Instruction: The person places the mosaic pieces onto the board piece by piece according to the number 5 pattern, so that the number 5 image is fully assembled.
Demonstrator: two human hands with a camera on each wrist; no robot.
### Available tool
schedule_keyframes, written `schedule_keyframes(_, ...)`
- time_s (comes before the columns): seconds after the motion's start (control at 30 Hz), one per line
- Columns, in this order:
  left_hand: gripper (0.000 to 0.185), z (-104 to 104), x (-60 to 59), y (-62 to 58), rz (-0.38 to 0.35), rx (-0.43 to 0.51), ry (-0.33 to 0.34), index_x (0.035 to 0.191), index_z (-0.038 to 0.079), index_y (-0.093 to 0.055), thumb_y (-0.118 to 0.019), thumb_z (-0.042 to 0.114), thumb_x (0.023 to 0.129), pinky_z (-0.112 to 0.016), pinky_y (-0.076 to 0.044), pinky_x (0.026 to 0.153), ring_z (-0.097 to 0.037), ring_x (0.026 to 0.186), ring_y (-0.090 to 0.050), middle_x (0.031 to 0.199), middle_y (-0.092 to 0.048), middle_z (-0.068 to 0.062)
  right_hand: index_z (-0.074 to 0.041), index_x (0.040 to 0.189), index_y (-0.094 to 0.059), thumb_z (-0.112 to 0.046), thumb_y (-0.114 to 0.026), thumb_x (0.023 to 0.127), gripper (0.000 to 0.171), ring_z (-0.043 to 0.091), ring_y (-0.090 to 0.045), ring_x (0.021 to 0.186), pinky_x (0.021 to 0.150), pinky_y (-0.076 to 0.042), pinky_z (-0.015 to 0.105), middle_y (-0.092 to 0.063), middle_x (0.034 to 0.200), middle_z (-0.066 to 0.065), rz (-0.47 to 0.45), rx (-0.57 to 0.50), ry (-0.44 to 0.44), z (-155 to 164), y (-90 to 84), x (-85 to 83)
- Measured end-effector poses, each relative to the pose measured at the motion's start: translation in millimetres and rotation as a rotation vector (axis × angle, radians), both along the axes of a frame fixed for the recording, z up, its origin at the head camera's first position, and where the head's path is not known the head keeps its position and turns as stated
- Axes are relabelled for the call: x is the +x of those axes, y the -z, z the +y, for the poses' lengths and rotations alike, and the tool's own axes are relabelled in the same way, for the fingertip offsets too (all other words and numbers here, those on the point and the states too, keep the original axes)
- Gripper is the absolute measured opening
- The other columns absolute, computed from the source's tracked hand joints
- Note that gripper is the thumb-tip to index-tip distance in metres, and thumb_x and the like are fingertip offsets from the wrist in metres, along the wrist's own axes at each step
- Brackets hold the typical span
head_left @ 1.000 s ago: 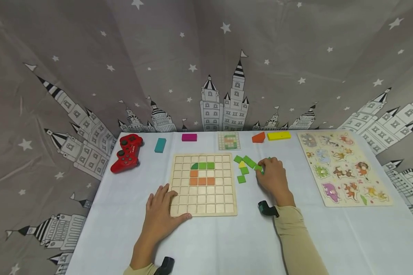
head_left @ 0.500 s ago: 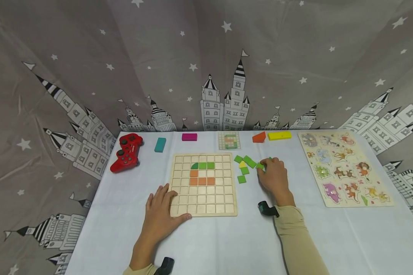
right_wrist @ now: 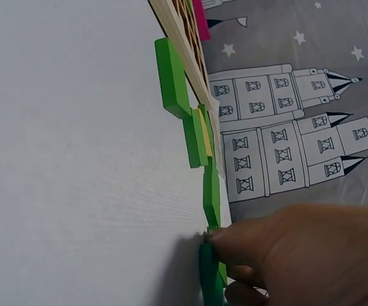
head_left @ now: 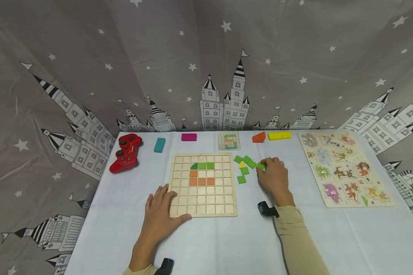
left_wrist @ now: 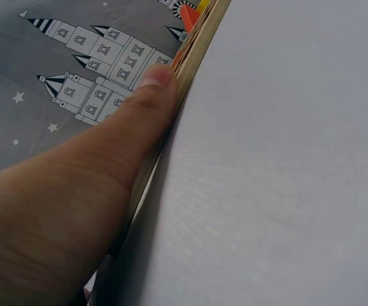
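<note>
The left hand (head_left: 160, 215) rests at the near left part of a wooden grid board (head_left: 202, 199), its fingers spread apart over the left edge and its thumb along the near edge. On the board, a dark green tile (head_left: 194, 166) with a rounded corner and two light green tiles (head_left: 206, 165) make a row; one orange tile lies nearer, under the dark green one, and three more orange tiles (head_left: 201, 181) form a row nearer again. Right of the board, the right hand (head_left: 274, 178) has its bent fingers pinched on a green tile (head_left: 260, 166), with a dark green piece (right_wrist: 211, 275) just beside the thumb. Between that hand and the board lie several loose green tiles (head_left: 245, 171) and a yellow triangle (head_left: 242, 164). Along the far side of the white-covered desk (head_left: 213, 248) stand, from left to right, a red game controller (head_left: 127, 152), a teal block (head_left: 160, 145), a magenta block (head_left: 189, 137), a pattern card (head_left: 228, 140), an orange block (head_left: 259, 137) and a yellow block (head_left: 279, 135). An animal puzzle (head_left: 345, 169) lies at the right, well apart from the right hand, and a gray castle-print curtain (head_left: 151, 38) hangs behind.
</note>
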State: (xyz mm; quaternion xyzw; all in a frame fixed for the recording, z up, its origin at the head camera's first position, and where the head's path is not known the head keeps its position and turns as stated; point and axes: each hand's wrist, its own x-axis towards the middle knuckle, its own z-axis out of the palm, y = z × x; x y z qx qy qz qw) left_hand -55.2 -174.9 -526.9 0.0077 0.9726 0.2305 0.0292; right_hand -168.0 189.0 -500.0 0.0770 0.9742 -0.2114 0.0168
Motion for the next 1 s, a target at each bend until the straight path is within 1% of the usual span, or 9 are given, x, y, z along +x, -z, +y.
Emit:
schedule_keyframes(0.17,0.094,0.6,-0.1,0.3,0.003,0.000,-0.002,0.136,0.012,-0.055,-0.080,0.072,0.068,-0.066,-0.009,0.124,-0.041,0.156,-0.020,0.164,-0.032,-0.018,-0.001,0.127,-0.065,-0.023,-0.062,0.099,0.036,0.042,-0.051,0.123,0.105,-0.044,0.059,-0.058,0.132,0.024,0.006,0.007,0.001,-1.2,1.8,-2.5)
schedule_keyframes(0.37,0.096,0.5,0.5,2.1,0.003,-0.002,-0.005,0.136,0.012,-0.055,-0.079,0.075,0.068,-0.066,-0.009,0.124,-0.041,0.156,-0.020,0.164,-0.032,-0.018,-0.001,0.127,-0.066,-0.025,-0.065,0.098,0.038,0.041,-0.051,0.122,0.104,-0.043,0.058,-0.058,0.130,0.023,0.021,0.016,0.024,-1.5,2.9,-4.0)
schedule_keyframes(0.6,0.095,1.4,-0.1,0.5,0.017,0.007,0.001,0.136,0.012,-0.055,-0.080,0.073,0.068,-0.066,-0.010,0.124,-0.041,0.156,-0.020,0.164,-0.033,-0.018,-0.001,0.127,-0.067,-0.024,-0.066,0.098,0.036,0.039,-0.051,0.119,0.101,-0.045,0.054,-0.059,0.128,0.022,0.031,0.027,0.016,-1.6,3.8,-5.8)
schedule_keyframes(0.77,0.095,2.2,0.0,1.3,0.010,0.013,0.000,0.136,0.012,-0.055,-0.080,0.073,0.068,-0.066,-0.009,0.124,-0.041,0.156,-0.020,0.164,-0.032,-0.018,-0.001,0.127,-0.067,-0.025,-0.065,0.099,0.037,0.037,-0.050,0.115,0.098,-0.045,0.052,-0.059,0.125,0.021,0.069,0.009,-0.031,-8.1,-0.1,-4.3)
schedule_keyframes(0.83,0.095,2.8,-1.0,1.4,0.013,0.014,0.004,0.136,0.012,-0.054,-0.079,0.074,0.068,-0.066,-0.009,0.124,-0.041,0.156,-0.019,0.164,-0.032,-0.018,-0.002,0.127,-0.067,-0.026,-0.065,0.099,0.037,0.036,-0.050,0.114,0.097,-0.046,0.050,-0.059,0.125,0.020,0.079,-0.003,-0.065,-14.9,-2.5,-4.1)
schedule_keyframes(0.93,0.094,2.3,-0.7,1.5,0.018,0.013,0.005,0.136,0.012,-0.054,-0.079,0.073,0.069,-0.066,-0.009,0.124,-0.041,0.156,-0.019,0.164,-0.032,-0.019,-0.004,0.128,-0.067,-0.028,-0.067,0.098,0.038,0.033,-0.051,0.111,0.094,-0.048,0.047,-0.060,0.123,0.017,0.087,-0.036,-0.147,-31.5,-5.9,-5.2)
schedule_keyframes(1.0,0.095,1.6,0.5,1.4,0.019,0.011,-0.001,0.136,0.012,-0.055,-0.080,0.073,0.068,-0.066,-0.010,0.124,-0.041,0.155,-0.020,0.164,-0.033,-0.019,-0.005,0.126,-0.068,-0.029,-0.068,0.098,0.037,0.031,-0.052,0.109,0.093,-0.048,0.046,-0.061,0.121,0.015,0.092,-0.056,-0.236,-44.3,-7.9,-7.6)
